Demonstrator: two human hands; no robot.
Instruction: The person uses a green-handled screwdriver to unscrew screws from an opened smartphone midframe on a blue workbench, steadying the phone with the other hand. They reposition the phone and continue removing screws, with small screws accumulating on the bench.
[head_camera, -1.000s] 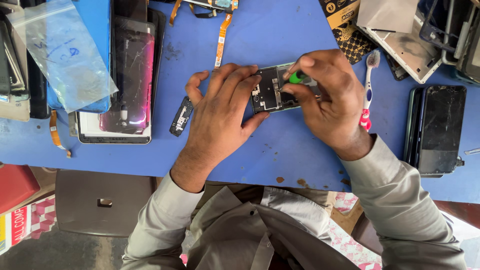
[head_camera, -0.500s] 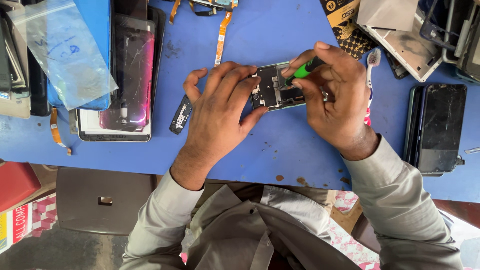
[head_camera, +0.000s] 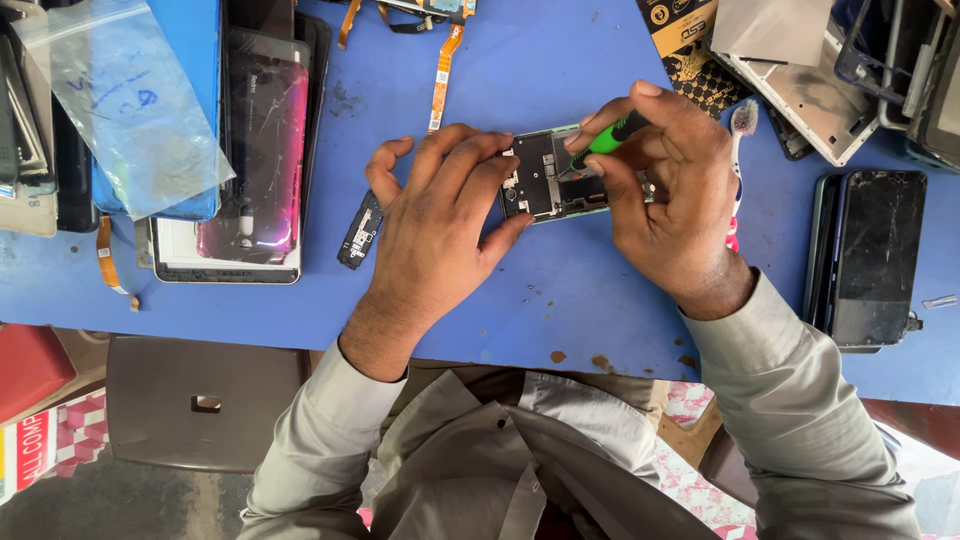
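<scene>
left hand fingers spread, pressing opened phone | right hand fingers pinching green screwdriver, tip seemingly on board

Blue counter w/ lots of stuff. Clear plastic bag far left, on a blue case. Pink shiny phone back next to it. Orange flat cable up top. Toothbrush & dark cracked phone on right side.
</scene>
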